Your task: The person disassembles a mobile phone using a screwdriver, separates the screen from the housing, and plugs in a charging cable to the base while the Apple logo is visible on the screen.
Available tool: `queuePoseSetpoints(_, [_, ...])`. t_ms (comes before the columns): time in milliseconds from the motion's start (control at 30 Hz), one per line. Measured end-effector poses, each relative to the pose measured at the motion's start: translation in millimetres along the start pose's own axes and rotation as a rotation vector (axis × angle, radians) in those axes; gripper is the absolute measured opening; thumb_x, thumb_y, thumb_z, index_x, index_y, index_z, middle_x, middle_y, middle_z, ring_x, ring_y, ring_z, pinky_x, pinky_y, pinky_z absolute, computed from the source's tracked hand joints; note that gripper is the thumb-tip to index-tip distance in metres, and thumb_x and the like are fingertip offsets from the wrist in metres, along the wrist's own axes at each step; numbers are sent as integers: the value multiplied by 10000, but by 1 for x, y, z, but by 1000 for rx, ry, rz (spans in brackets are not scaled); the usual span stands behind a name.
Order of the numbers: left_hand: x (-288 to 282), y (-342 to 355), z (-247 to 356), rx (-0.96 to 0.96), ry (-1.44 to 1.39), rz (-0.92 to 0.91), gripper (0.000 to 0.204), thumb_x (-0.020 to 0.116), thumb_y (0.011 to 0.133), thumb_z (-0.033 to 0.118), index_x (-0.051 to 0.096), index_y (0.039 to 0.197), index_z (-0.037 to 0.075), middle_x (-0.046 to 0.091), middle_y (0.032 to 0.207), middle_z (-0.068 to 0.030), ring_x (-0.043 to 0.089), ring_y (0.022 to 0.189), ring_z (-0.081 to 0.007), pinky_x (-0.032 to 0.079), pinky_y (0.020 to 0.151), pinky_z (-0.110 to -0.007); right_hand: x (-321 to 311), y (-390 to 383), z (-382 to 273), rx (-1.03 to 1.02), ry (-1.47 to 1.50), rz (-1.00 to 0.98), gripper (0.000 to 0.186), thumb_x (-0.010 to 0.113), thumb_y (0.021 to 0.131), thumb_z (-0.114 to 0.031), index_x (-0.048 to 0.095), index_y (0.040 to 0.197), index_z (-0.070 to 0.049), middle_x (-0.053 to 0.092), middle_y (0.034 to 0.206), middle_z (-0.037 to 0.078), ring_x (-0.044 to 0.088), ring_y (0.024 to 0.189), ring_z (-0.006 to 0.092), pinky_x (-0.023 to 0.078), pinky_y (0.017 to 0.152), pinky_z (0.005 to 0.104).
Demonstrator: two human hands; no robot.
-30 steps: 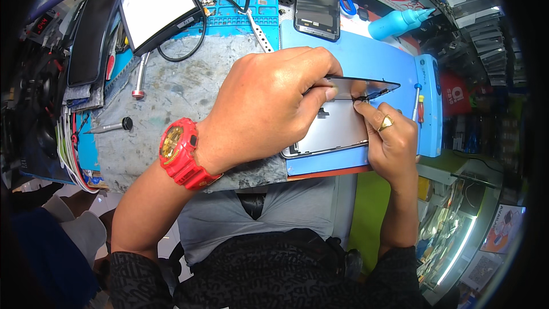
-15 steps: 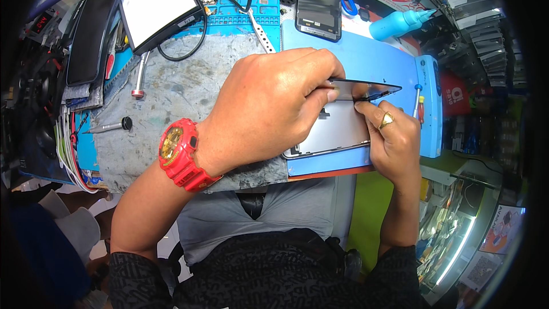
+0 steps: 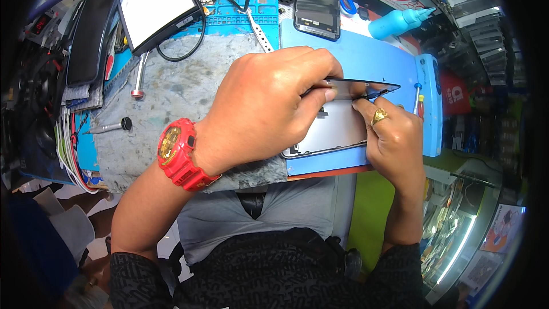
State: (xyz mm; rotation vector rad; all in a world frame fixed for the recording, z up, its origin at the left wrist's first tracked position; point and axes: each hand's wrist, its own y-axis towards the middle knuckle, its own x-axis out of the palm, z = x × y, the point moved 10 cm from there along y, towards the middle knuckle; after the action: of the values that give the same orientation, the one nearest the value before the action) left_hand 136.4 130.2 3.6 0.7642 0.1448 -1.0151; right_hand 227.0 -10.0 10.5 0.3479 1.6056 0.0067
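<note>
My left hand (image 3: 269, 97), with a red watch (image 3: 178, 154) on its wrist, pinches the edge of a thin dark screen panel (image 3: 350, 88) between thumb and fingers. The panel is tilted up over a flat, silver-grey device housing (image 3: 336, 126) with a dark rim. At the right end, between panel and housing, my right hand (image 3: 396, 137) has its fingers closed; a gold ring (image 3: 379, 116) is on one finger. Something small and dark shows at its fingertips, too hidden to name. The housing rests on a blue flat-topped stand (image 3: 323, 167).
Behind the hands lies a dark phone part (image 3: 317, 3). A light-blue squeeze bottle (image 3: 400, 23) lies at the back right, and small screwdrivers (image 3: 418, 94) at the stand's right. Leftward are a white lit panel (image 3: 157, 3), a black phone (image 3: 94, 34) and a grey worn mat (image 3: 177, 86).
My right hand has turned slightly, its knuckles and wrist shifting a little to the right while its fingertips stay by the panel. My left hand and the panel barely move.
</note>
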Motion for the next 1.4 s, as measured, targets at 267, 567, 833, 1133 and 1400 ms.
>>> queuePoseSetpoints(267, [0, 0, 2, 25, 25, -4, 161, 814, 908, 25, 742, 1048, -8, 743, 917, -124, 744, 779, -237, 575, 685, -326, 0, -17, 6, -12, 48, 59, 415, 711, 778, 58, 788, 1171, -52, 629, 774, 104, 637, 629, 306, 508, 585, 428])
queuePoseSetpoints(567, [1, 0, 3, 22, 21, -9, 155, 819, 902, 20, 745, 1034, -13, 740, 901, -119, 722, 747, -231, 562, 665, -325, -6, -24, 13, -6, 162, 159, 309, 712, 901, 104, 767, 1182, -14, 538, 695, 100, 510, 580, 246, 405, 556, 376])
queuePoseSetpoints(833, [-1, 0, 5, 52, 29, 3, 154, 823, 894, 14, 748, 1027, -8, 737, 892, -119, 719, 740, -228, 560, 661, -330, 1, -17, 10, -8, 86, 70, 409, 706, 784, 62, 788, 1163, -64, 606, 761, 95, 624, 623, 294, 496, 584, 419])
queuePoseSetpoints(1133, [0, 0, 5, 48, 28, 0, 145, 819, 891, 4, 749, 1017, -4, 735, 878, -115, 725, 742, -227, 560, 658, -327, 3, -16, 11, -7, 90, 58, 413, 696, 775, 67, 787, 1154, -72, 596, 751, 93, 622, 618, 294, 491, 577, 424])
queuePoseSetpoints(1400, [-1, -1, 6, 57, 20, 9, 147, 819, 894, 10, 749, 1022, -2, 737, 886, -115, 724, 743, -226, 560, 659, -327, -4, -15, 14, 9, 133, 111, 389, 714, 771, 65, 785, 1130, -70, 592, 743, 88, 608, 610, 289, 471, 569, 415])
